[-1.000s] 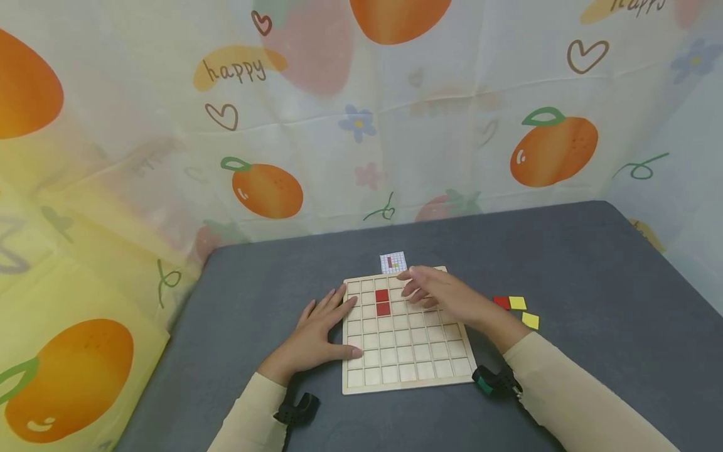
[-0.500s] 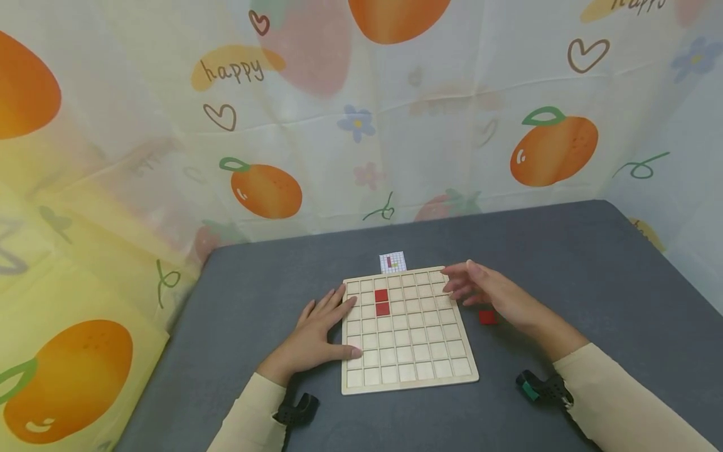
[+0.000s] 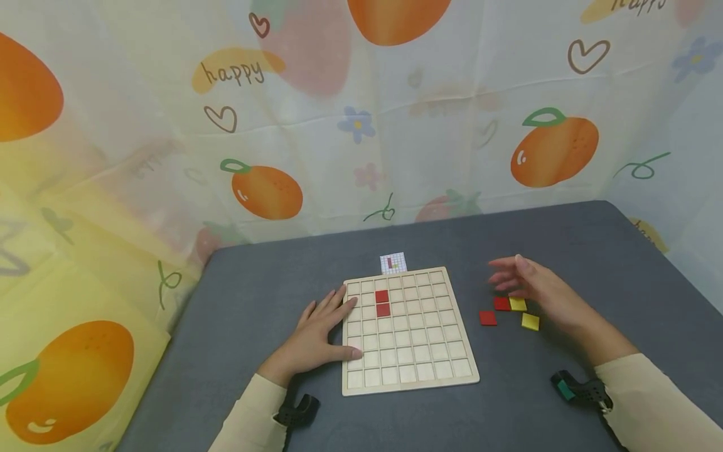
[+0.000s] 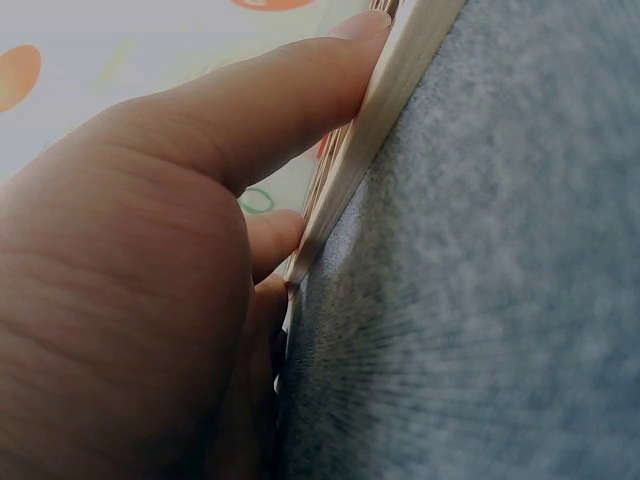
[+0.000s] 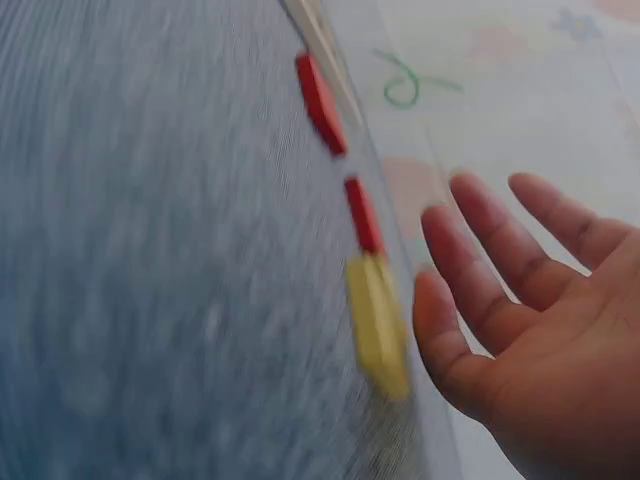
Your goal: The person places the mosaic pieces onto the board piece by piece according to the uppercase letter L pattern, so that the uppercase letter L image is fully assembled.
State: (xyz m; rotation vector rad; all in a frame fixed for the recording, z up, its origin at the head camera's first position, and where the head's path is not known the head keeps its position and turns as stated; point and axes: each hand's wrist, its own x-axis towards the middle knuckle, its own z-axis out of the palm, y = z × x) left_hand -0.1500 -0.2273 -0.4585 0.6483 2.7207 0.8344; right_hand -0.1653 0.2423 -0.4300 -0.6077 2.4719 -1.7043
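Note:
A wooden grid board (image 3: 410, 339) lies on the grey table, with two red square tiles (image 3: 383, 309) set one below the other in its cells. My left hand (image 3: 313, 336) rests on the board's left edge, thumb and fingers spread; the left wrist view shows the thumb (image 4: 290, 100) on the rim. Over the table right of the board, my right hand (image 3: 545, 289) hovers with loosely extended fingers and holds nothing. Below and beside it lie loose tiles: a red tile (image 3: 488, 318), another red tile (image 3: 501, 304), a yellow tile (image 3: 518, 304) and a second yellow tile (image 3: 530, 322).
A small printed grid card (image 3: 393, 263) with coloured cells lies against the board's far edge. Behind the table (image 3: 282, 263) hangs a fruit-patterned cloth (image 3: 429, 150). Black straps with devices (image 3: 582, 388) sit on both wrists.
My right hand has moved right, from above the board to above the loose tiles, uncovering the board's upper right cells. The left hand has stayed in place.

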